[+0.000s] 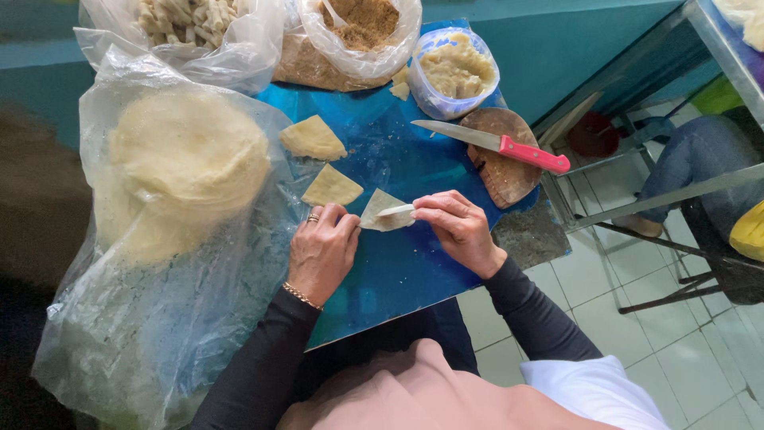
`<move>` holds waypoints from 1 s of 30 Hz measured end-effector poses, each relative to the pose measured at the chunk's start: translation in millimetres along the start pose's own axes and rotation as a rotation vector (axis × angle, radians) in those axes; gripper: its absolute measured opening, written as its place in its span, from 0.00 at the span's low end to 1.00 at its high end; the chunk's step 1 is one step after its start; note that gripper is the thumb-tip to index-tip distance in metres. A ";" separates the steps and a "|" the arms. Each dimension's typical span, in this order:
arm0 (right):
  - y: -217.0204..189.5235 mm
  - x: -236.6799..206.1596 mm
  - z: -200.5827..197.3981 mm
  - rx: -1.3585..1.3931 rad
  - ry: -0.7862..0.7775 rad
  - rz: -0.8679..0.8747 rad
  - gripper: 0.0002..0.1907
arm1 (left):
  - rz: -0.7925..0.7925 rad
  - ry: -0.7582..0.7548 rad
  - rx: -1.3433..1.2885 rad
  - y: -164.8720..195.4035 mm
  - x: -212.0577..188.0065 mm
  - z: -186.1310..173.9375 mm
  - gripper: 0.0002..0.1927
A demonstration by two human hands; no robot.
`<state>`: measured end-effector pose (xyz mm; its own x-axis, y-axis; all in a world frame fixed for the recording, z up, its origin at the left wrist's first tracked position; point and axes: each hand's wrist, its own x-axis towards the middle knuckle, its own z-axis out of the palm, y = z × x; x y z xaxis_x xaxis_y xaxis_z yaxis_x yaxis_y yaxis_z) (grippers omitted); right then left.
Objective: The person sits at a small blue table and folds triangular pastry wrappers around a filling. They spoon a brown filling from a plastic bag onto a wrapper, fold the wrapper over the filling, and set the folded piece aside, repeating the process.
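The head view looked straight down on a blue desk, with both hands meeting over its middle. The left hand had its fingers pinched on one corner of a thin triangular wrapper, pinning that end so the sheet stayed taut. The right hand had its fingers closed on the other side, pressing a small pale spreader along the wrapper's edge, apparently to smear something there; what was on it could not be made out. The wrapper sat just above the desk, between the two hands.

Just beyond lay two more cut triangles, within easy reach as the next pieces. To the left, a stack of round sheets rested on an opened plastic bag, likely to keep them from drying. To the right, a red-handled knife lay across a round wooden board. Farthest off stood a tub of pale filling and bags of crumbs and finished rolls.
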<state>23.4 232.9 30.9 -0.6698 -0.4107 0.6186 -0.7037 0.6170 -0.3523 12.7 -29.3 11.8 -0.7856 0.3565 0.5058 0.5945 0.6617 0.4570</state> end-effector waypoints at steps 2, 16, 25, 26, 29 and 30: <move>0.8 -1.6 -3.3 0.017 -0.024 0.013 0.19 | -0.002 -0.002 -0.005 0.3 -0.1 -0.3 0.04; -3.8 -1.3 -1.8 -0.002 -0.038 -0.059 0.18 | -0.035 0.020 0.028 2.0 -0.2 1.5 0.05; -13.4 16.2 -7.1 0.036 0.004 0.030 0.16 | -0.092 0.049 0.038 7.3 -0.8 8.9 0.05; -12.5 20.9 -9.0 0.060 0.038 0.062 0.15 | -0.097 0.050 0.038 8.1 -0.3 9.2 0.06; 10.5 46.6 -15.5 0.134 0.118 0.237 0.13 | -0.108 0.031 0.039 10.6 -0.1 10.4 0.09; 23.7 57.6 -16.1 0.130 0.137 0.315 0.10 | -0.108 0.015 0.040 11.1 0.0 11.1 0.09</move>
<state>-28.1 234.7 69.5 -0.8269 -0.1148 0.5506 -0.4979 0.6045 -0.6218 17.4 -14.6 8.8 -0.8418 0.2718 0.4664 0.4988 0.7217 0.4798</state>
